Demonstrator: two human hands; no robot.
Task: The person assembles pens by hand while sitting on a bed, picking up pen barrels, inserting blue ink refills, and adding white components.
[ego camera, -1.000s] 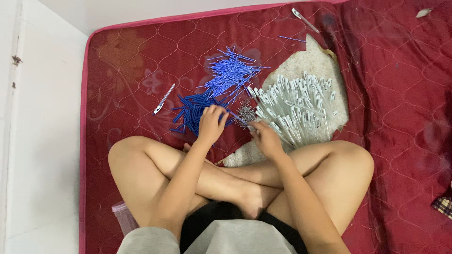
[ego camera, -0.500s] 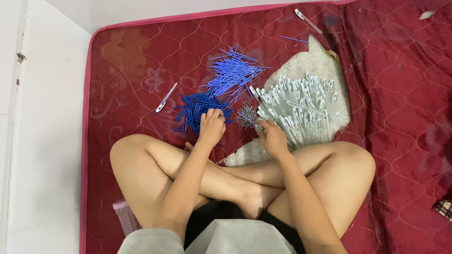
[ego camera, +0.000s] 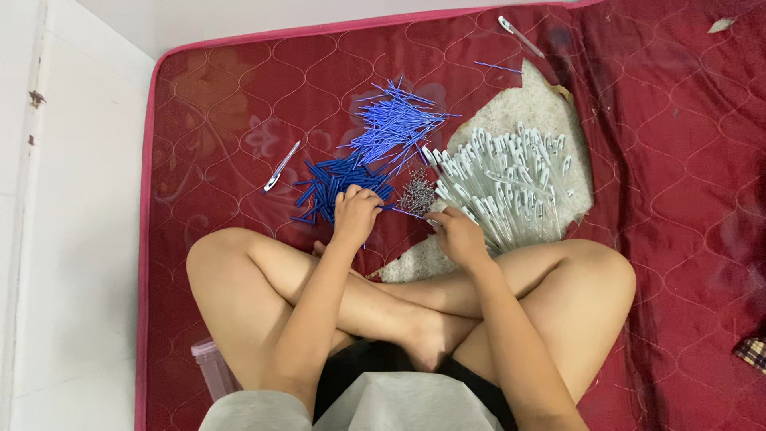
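Seated cross-legged, both forearms reaching forward over the knees. Left hand (ego camera: 355, 214) knuckles up, fingers curled in a loose fist. Right hand (ego camera: 459, 235) palm down, fingers bent, pinching.

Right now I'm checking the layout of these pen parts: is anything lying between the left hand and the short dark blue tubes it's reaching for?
Nothing visible does. The left hand already rests on the near edge of the dark blue tubes. The small metal springs lie off to one side, between it and the right hand.
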